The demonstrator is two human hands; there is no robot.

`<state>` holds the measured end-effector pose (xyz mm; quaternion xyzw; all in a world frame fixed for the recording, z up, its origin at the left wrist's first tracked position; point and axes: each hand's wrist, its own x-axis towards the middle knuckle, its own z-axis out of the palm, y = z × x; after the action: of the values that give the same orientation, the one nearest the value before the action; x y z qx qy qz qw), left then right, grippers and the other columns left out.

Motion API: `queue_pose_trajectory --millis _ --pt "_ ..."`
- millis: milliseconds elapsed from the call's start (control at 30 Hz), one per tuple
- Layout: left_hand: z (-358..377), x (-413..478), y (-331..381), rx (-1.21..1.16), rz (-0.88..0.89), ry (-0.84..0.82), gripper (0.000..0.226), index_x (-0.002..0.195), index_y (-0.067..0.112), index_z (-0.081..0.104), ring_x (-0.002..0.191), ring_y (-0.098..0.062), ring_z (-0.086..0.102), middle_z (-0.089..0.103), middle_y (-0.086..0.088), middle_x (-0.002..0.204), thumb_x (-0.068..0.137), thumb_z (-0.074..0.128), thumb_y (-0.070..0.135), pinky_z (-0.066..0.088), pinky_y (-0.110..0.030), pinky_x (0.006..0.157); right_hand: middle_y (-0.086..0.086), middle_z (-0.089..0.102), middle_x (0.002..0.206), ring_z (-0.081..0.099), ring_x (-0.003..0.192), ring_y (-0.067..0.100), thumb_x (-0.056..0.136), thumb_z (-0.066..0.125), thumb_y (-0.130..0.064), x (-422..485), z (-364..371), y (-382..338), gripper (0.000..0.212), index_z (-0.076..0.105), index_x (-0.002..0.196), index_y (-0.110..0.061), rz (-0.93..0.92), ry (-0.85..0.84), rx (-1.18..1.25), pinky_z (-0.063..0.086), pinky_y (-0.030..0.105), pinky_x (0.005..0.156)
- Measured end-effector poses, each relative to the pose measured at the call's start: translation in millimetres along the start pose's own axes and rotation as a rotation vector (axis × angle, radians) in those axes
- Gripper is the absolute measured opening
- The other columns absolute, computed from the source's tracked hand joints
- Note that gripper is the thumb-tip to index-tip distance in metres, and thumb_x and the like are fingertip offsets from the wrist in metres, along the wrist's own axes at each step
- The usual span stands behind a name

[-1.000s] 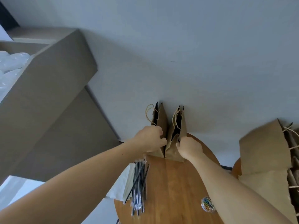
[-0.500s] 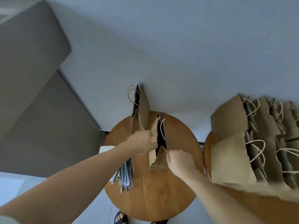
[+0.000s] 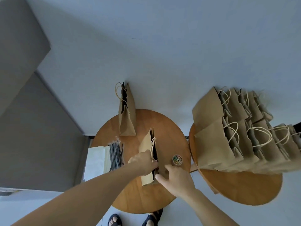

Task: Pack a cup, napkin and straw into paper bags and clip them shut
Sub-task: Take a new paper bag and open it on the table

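Observation:
A brown paper bag (image 3: 147,145) with twine handles stands open near the middle of the round wooden table (image 3: 169,128). My left hand (image 3: 143,162) grips its left wall at the mouth, fingers reaching into the opening. My right hand (image 3: 175,178) holds the bag's right side low down. A second paper bag (image 3: 127,118) stands upright at the table's far edge. Black straws (image 3: 116,154) lie bundled on the left, beside a stack of white napkins (image 3: 96,160). A small round tub of coloured clips (image 3: 177,159) sits just right of the held bag. No cup is visible.
A second round table (image 3: 241,191) on the right carries several upright paper bags (image 3: 236,137) packed in rows. A grey cabinet (image 3: 24,79) fills the left side. My sandalled feet (image 3: 135,221) show below the table's near edge.
The bag has been drawn from the far edge toward me to the table's middle, away from the other bag. Both hands have shifted their hold. The view has tilted down.

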<state>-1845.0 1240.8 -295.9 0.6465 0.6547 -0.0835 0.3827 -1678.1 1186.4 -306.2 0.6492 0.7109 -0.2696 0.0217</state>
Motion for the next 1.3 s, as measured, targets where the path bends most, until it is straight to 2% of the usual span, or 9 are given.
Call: queue_pose_trajectory --millis 233,333,433,633,733,833,1000,1167,1300 --pt "-4.5 3.7 0.1 -0.232 -0.126 0.045 0.032 0.114 0.013 0.055 0.092 -0.026 0.065 0.065 -0.007 0.102 0.092 0.052 0.036 0.058 -0.041 0.083 -0.010 0.067 0.101 0.065 0.092 0.015 0.082 0.057 -0.053 44.0 -18.2 -23.6 0.045 0.051 0.120 -0.029 0.066 -0.086 0.234 0.055 0.039 0.079" --pt "-3.8 5.6 -9.5 -0.258 -0.173 0.068 0.030 0.117 0.013 0.054 0.090 -0.025 0.067 0.066 -0.007 0.102 0.091 0.053 0.028 0.060 -0.040 0.081 -0.010 0.067 0.094 0.065 0.083 0.011 0.086 0.060 -0.040 56.9 -20.9 -16.8 0.040 0.052 0.122 -0.024 0.086 -0.106 0.308 0.055 0.031 0.069" --pt "0.2 8.4 -19.1 -0.275 -0.238 0.077 0.029 0.116 0.015 0.056 0.082 -0.020 0.069 0.066 -0.004 0.098 0.091 0.057 0.030 0.062 -0.036 0.077 -0.007 0.064 0.093 0.065 0.080 0.012 0.091 0.061 -0.037 63.6 -23.7 -3.2 0.027 0.053 0.111 -0.021 0.176 -0.052 0.234 0.059 0.031 0.073" --pt "-2.3 23.5 -7.1 -0.179 -0.348 0.188 0.032 0.086 0.015 0.061 0.064 -0.018 0.070 0.067 -0.003 0.076 0.097 0.048 0.042 0.062 -0.034 0.070 -0.007 0.066 0.088 0.065 0.076 0.011 0.097 0.054 -0.038 71.8 -25.8 10.8 0.014 0.058 0.096 -0.025 0.189 0.012 0.107 0.059 0.029 0.072" --pt "-9.1 27.2 -16.4 -0.018 -0.375 0.183 0.021 0.101 0.015 0.064 0.071 -0.015 0.064 0.060 0.002 0.078 0.101 0.047 0.029 0.057 -0.025 0.070 -0.008 0.063 0.076 0.063 0.066 0.008 0.096 0.053 -0.029 73.4 -39.5 36.5 0.014 0.054 0.082 -0.027 0.247 -0.041 0.023 0.051 0.022 0.058" --pt "-10.4 21.3 -42.0 -0.003 -0.440 0.242 0.016 0.097 0.019 0.061 0.070 -0.013 0.061 0.057 0.005 0.076 0.101 0.047 0.026 0.050 -0.022 0.063 -0.005 0.063 0.074 0.063 0.068 0.011 0.097 0.051 -0.027 69.3 -45.7 60.5 0.019 0.054 0.078 -0.024 0.348 -0.055 0.061 0.056 0.026 0.065" --pt "13.7 24.7 -49.2 -0.288 -0.328 0.136 0.024 0.098 0.024 0.056 0.057 -0.013 0.070 0.066 0.002 0.079 0.091 0.055 0.047 0.056 -0.022 0.049 -0.011 0.063 0.083 0.065 0.078 0.010 0.095 0.054 -0.042 63.8 -33.7 43.6 0.014 0.057 0.091 -0.028 0.130 -0.140 0.125 0.059 0.029 0.079" --pt "-2.7 28.0 -47.0 -0.348 -0.217 -0.163 0.082 0.133 0.037 0.038 0.087 -0.016 0.071 0.058 0.000 0.124 0.066 0.076 0.065 0.061 -0.028 0.063 -0.007 0.056 0.120 0.062 0.097 0.014 0.082 0.067 -0.056 67.0 -42.2 29.4 0.062 0.045 0.131 -0.024 0.169 -0.377 0.245 0.058 0.027 0.076" --pt "-35.5 19.2 -46.0 -0.090 -0.127 -0.268 0.107 0.144 0.040 0.031 0.121 -0.020 0.054 0.049 0.003 0.142 0.053 0.080 0.067 0.048 -0.033 0.095 0.000 0.037 0.151 0.052 0.124 0.025 0.072 0.078 -0.049 74.4 -56.2 27.0 0.099 0.026 0.152 -0.023 0.220 -0.565 0.363 0.059 0.034 0.086"
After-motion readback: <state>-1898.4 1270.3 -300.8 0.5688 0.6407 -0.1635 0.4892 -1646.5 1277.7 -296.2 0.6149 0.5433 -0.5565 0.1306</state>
